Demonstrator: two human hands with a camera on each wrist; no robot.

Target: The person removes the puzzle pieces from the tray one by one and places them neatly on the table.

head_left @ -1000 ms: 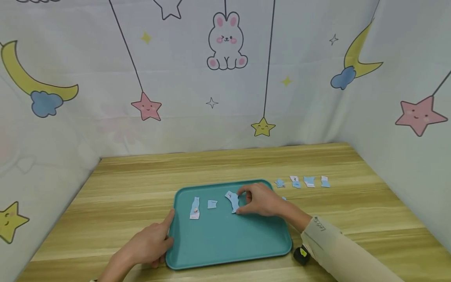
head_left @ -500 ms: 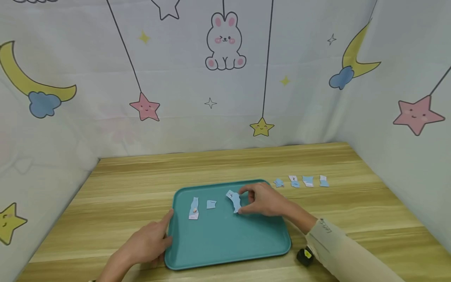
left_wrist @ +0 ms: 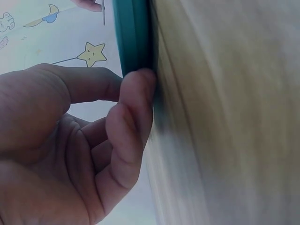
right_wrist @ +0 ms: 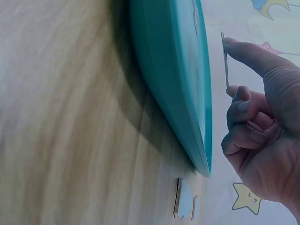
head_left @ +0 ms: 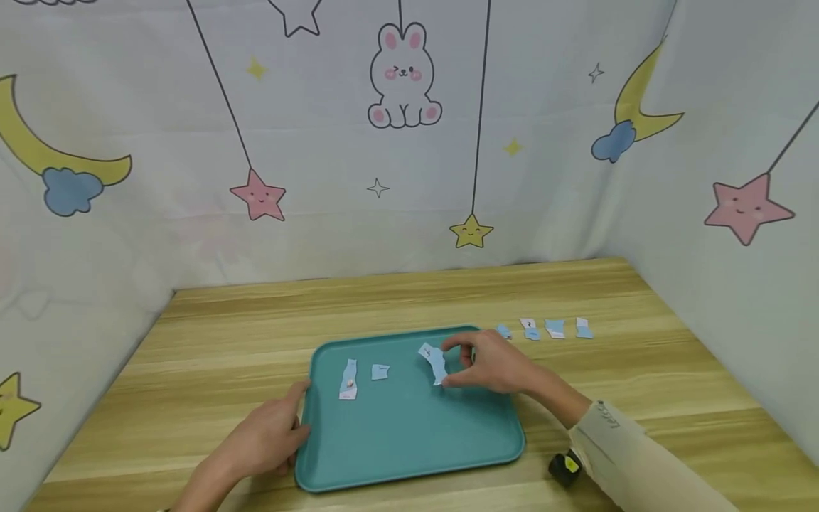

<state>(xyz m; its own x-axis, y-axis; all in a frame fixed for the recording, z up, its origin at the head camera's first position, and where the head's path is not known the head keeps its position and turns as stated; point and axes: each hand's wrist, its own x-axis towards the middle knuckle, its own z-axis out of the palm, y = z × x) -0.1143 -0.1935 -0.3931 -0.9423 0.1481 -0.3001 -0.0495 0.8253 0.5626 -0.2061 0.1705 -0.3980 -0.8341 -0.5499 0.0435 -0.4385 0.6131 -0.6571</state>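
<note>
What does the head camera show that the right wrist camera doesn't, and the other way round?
Only the head view shows the left hand and the printed rabbit. Only the right wrist view shows the held piece edge-on, with a gap between it and the teal tray. Both show the teal tray, the wooden table and the right hand pinching that piece.

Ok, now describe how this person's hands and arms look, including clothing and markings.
The left hand and right hand are ungloved, with no rings visible. The right arm wears a long cream sleeve with dark lettering near the cuff, too small to read surely. Beside that cuff is a small black item with a yellow-green patch; whether it is worn is unclear.
</note>
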